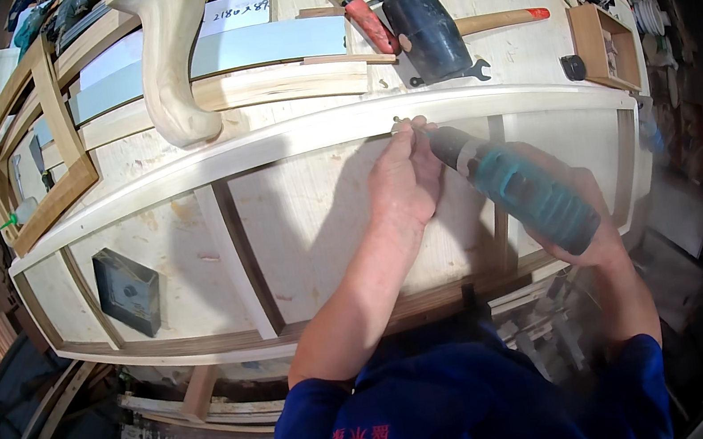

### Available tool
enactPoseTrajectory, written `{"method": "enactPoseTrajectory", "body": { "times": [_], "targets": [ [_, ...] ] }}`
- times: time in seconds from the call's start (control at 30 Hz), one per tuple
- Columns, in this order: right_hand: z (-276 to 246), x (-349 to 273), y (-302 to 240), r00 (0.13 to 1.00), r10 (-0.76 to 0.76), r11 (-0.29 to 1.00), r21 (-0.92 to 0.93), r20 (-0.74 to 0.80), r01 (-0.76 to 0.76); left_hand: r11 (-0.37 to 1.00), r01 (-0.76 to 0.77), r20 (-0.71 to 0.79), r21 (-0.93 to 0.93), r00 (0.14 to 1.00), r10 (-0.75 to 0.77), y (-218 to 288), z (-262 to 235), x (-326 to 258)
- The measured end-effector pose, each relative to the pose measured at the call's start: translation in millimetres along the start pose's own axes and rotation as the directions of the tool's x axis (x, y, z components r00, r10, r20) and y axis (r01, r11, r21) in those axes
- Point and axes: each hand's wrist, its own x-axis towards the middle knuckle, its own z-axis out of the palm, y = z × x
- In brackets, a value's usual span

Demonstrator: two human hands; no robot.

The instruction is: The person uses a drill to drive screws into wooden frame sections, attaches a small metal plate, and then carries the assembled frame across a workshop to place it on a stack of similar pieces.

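Observation:
My right hand (589, 213) grips a teal and black cordless drill (532, 194), its nose pointing up and left. At the drill's front end, my left hand (404, 176) has its fingers pinched together. A small brass-coloured piece (397, 120) shows by those fingertips; whether they hold it or the bit I cannot tell. Both hands are over the far rail of a long pale wooden frame (304, 139), which lies flat with several crosspieces. The drill is slightly blurred.
Beyond the frame lie a black rubber mallet (429, 33), a red-handled tool (371, 26), a black wrench (474, 71) and a curved wooden leg (167, 61). A small wooden box (604, 49) stands at right. Inside the frame sits a dark metal block (128, 291).

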Motion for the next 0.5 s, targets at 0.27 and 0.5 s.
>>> {"method": "enactPoseTrajectory", "body": {
  "times": [0.27,0.5],
  "targets": [
    [-8,40,-52,0.98,-0.176,0.934,-0.299,0.093,0.197,0.997,0.079,0.096,-0.009,0.992,-0.078,7,-24,18],
    [-6,70,-83,0.979,-0.021,0.882,-0.457,0.201,0.113,-0.777,-0.559,0.954,0.291,0.231,0.191,89,-30,-12]
  ]
}}
